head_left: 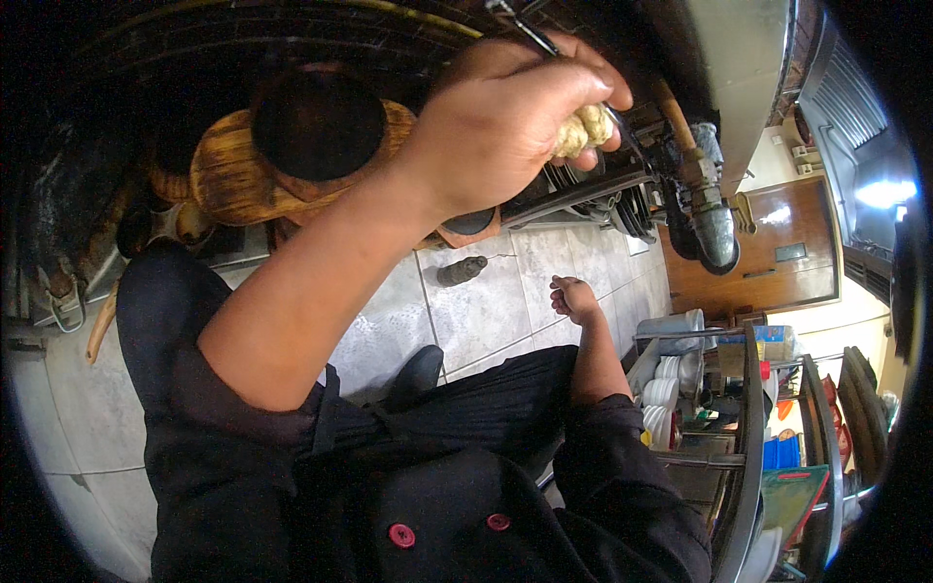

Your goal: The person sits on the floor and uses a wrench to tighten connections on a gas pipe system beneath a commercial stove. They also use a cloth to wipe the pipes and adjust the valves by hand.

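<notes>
My left hand (525, 126) is raised in front of me, its fingers closed round a crumpled, yellowish wad (583, 131) that looks like cloth or sponge. A thin dark metal rod (530, 27) also runs through its grip; its far end is hard to make out in the dark. Just right of this hand are a wooden handle (673, 109) and a metal pipe fitting (714, 228). My right hand (573, 298) hangs low over the floor, fingers loosely bent and apart, with nothing visible in it.
Wooden boards (224, 165) with a round dark plate (316, 126) lie on the left. A dark bottle-shaped object (462, 270) is on the tiled floor (486, 301). Shelving (748, 437) with stacked white bowls (661, 396) stands at right, before a wooden door (758, 262).
</notes>
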The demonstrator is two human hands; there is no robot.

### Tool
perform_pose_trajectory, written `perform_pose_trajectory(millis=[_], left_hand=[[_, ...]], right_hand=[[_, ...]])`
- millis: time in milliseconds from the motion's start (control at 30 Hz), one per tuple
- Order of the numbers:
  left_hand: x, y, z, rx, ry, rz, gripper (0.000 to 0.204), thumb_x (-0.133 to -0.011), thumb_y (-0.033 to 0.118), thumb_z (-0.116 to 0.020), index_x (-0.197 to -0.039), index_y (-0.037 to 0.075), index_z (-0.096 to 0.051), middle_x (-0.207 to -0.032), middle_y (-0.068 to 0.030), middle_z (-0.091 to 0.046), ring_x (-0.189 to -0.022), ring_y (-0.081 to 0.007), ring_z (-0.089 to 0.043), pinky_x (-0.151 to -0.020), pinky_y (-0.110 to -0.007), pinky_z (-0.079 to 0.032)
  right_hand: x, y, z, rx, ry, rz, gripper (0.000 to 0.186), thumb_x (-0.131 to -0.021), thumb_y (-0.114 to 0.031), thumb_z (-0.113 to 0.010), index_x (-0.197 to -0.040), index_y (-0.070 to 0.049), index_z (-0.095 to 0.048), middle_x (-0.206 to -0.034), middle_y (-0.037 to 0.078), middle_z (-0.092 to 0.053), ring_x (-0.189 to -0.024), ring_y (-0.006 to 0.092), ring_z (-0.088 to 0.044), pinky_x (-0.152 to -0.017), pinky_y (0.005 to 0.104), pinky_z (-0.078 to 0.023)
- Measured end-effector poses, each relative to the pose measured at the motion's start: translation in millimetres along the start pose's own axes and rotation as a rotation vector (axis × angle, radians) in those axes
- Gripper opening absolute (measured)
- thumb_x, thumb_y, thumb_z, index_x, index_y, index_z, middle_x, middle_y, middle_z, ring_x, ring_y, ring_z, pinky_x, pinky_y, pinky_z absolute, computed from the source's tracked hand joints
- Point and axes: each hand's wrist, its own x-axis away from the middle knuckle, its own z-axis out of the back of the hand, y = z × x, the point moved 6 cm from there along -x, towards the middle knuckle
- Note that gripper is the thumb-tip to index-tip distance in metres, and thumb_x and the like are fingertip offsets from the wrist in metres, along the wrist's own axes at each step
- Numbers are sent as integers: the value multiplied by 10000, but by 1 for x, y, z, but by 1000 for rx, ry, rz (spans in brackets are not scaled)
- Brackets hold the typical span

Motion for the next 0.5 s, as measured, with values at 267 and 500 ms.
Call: perform_pose_trajectory(millis=[267, 500], left_hand=[[-25, -26, 15, 46, -61, 87, 293, -911, 216, -489, -1003, -35, -610, -878, -168, -648, -743, -208, -634, -638, -290, -507], [-18, -12, 8, -54, -11, 59, 281, -909, 206, -492, -971, -36, -621, -821, -170, -649, -686, -204, -631, -618, -287, -510]], right_hand=[[0, -4, -2, 13, 9, 10, 256, -895, -287, -562, -879, -32, -552, -644, 50, -542, -507, 162, -513, -445, 284, -409], [3, -1, -2, 11, 13, 5, 239, -899, -271, -555, -880, -32, -550, -638, 49, -536, -501, 157, -502, -441, 284, -401]])
